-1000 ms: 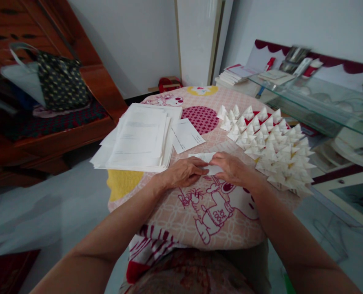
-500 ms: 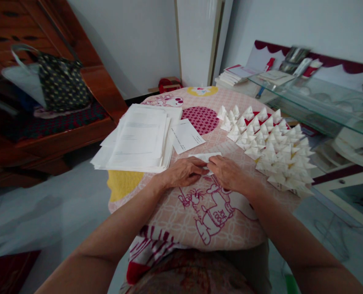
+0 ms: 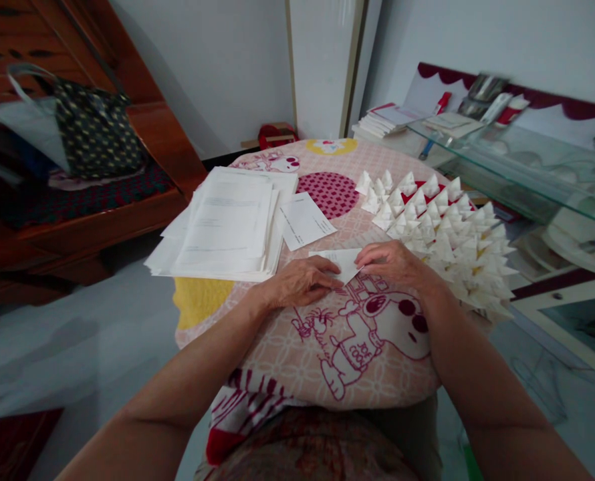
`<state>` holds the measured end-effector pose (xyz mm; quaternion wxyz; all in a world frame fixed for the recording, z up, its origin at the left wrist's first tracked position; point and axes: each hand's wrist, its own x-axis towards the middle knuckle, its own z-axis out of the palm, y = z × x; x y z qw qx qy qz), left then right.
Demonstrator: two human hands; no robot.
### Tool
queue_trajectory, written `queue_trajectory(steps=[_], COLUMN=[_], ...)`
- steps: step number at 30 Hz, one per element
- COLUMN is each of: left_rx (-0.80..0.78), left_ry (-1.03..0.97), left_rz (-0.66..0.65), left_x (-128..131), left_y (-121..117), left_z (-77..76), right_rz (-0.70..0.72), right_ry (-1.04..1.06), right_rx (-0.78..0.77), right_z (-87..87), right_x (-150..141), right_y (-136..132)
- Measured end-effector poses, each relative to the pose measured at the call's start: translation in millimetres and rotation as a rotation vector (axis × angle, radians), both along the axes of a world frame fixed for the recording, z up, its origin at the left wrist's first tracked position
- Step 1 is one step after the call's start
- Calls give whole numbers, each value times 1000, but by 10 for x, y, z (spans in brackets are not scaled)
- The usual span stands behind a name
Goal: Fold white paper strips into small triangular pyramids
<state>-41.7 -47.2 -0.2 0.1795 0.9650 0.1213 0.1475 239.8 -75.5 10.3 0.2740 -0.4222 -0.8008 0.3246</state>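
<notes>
A small folded sheet of paper (image 3: 345, 266) lies on the patterned tablecloth (image 3: 287, 361) between my hands. My left hand (image 3: 307, 280) presses on its left side, fingers bent together over the edge. At the right, my right hand (image 3: 390, 264) pinches the paper's corner between thumb and fingers. Just beyond is a flat printed sheet (image 3: 306, 222). A thick stack of white papers (image 3: 224, 224) lies to the left of it. Many pointed folded paper pieces (image 3: 442, 234) stand in rows on the right side of the table.
A glass shelf (image 3: 523, 180) with a metal tin and red-topped items stands at the right, near a pile of booklets (image 3: 385, 120). On the left, a wooden bench (image 3: 152, 143) holds a dotted bag (image 3: 94, 130).
My right hand has moved right and slightly away from my left, and more of the folded paper shows between them. My left hand stays nearly in place.
</notes>
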Motion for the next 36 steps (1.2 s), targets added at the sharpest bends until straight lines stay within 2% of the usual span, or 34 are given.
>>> queue_trajectory(steps=[4, 8, 16, 21, 30, 36], left_rx=[-13, -31, -76, -99, -150, -76], left_ry=[-2, -15, -25, -31, -49, 35], left_rz=[-6, -22, -22, -25, -25, -9], left_x=[2, 1, 0, -10, -5, 23], left_y=[5, 13, 12, 17, -1, -45], left_z=[10, 4, 18, 25, 37, 53], right_rz=[-46, -72, -141, -168, -188, -216], right_ry=[-27, -34, -98, -161, -165, -156], right_rx=[-25, 34, 185, 231, 236, 196], right_z=[0, -26, -233, -281, -310, -279], right_x=[-58, -211, -390, -416, -420, -429], right_y=[46, 114, 203, 200, 210, 203])
